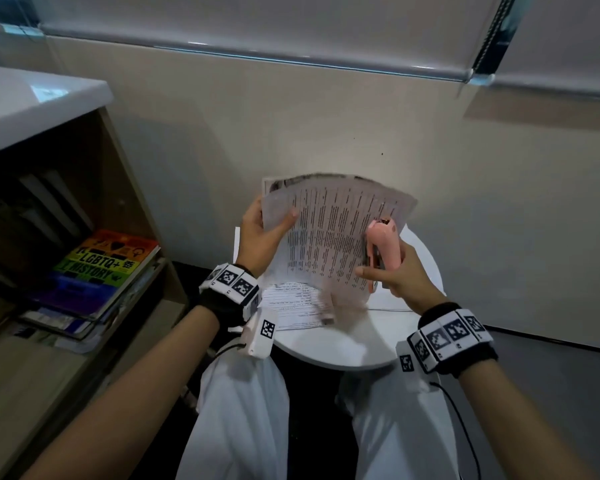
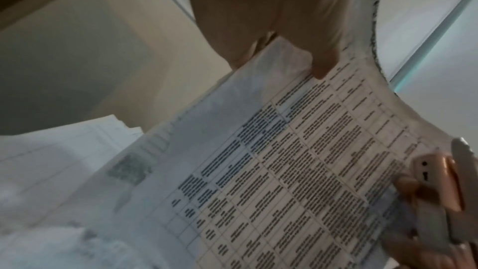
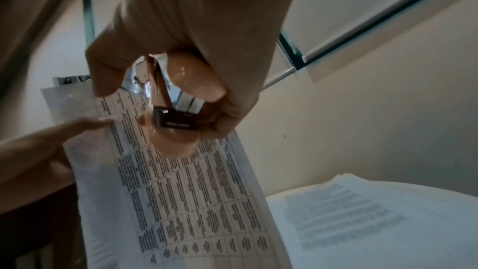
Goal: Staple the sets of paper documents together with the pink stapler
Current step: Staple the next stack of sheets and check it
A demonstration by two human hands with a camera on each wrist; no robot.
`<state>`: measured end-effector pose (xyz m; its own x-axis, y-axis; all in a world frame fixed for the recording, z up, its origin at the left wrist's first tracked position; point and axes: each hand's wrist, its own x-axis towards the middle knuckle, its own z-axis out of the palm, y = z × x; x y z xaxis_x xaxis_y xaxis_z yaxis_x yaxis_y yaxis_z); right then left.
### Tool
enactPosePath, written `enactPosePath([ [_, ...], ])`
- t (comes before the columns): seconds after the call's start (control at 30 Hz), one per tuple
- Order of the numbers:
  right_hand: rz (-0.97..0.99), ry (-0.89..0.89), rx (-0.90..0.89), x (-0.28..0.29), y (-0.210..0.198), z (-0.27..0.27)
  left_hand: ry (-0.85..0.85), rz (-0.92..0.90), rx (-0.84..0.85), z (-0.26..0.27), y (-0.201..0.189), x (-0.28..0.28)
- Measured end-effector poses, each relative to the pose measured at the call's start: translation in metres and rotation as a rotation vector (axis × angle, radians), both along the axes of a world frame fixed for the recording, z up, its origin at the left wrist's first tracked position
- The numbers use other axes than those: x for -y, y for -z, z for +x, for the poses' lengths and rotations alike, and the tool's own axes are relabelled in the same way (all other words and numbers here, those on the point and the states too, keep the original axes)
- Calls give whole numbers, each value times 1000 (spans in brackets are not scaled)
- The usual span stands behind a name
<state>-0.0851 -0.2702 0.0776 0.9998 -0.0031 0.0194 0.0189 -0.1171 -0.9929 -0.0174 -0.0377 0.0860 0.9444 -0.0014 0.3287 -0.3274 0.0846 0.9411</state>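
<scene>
The print on the held paper set [image 1: 329, 233] is too blurred to read, its far edge smeared, and it hides part of the bench [image 1: 343, 348] and the sheets [image 1: 291, 306] lying there.

A wooden bookshelf [image 1: 125, 188] holds stacked books [image 1: 94, 271], a rainbow-covered one topmost; window blinds [image 1: 291, 22], seemingly, hang above.

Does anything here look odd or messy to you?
Slightly. The printed paper set is held up in the air and bows between the left hand and the right hand, which also grips the pink stapler. More sheets lie unevenly on the round white table.
</scene>
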Motion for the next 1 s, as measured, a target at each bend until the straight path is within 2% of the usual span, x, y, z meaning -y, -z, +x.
enactPosePath([
  [0.1, -26, 12, -25, -1, 12, 1, 23, -16, -69, -1, 22, 2],
  [0.2, -24, -7, -25, -2, 11, 4, 64, 20, -124, -4, 25, 8],
  [0.27, -23, -15, -25, -3, 4, 7, 59, 18, -80, -5, 15, 11],
  [0.43, 72, 64, 26, 0, -18, 10, -95, -22, 8, 1, 7, 0],
  [0.53, 43, 61, 42, -1, -26, 10, -81, 5, 3, -5, 8, -2],
  [0.73, 22, 159, 155, -8, -29, 3, -127, 49, 183, -7, -4, -1],
  [1.0, -55, 111, 58, -7, -5, -6, -46, 99, 88, -8, 17, -1],
])
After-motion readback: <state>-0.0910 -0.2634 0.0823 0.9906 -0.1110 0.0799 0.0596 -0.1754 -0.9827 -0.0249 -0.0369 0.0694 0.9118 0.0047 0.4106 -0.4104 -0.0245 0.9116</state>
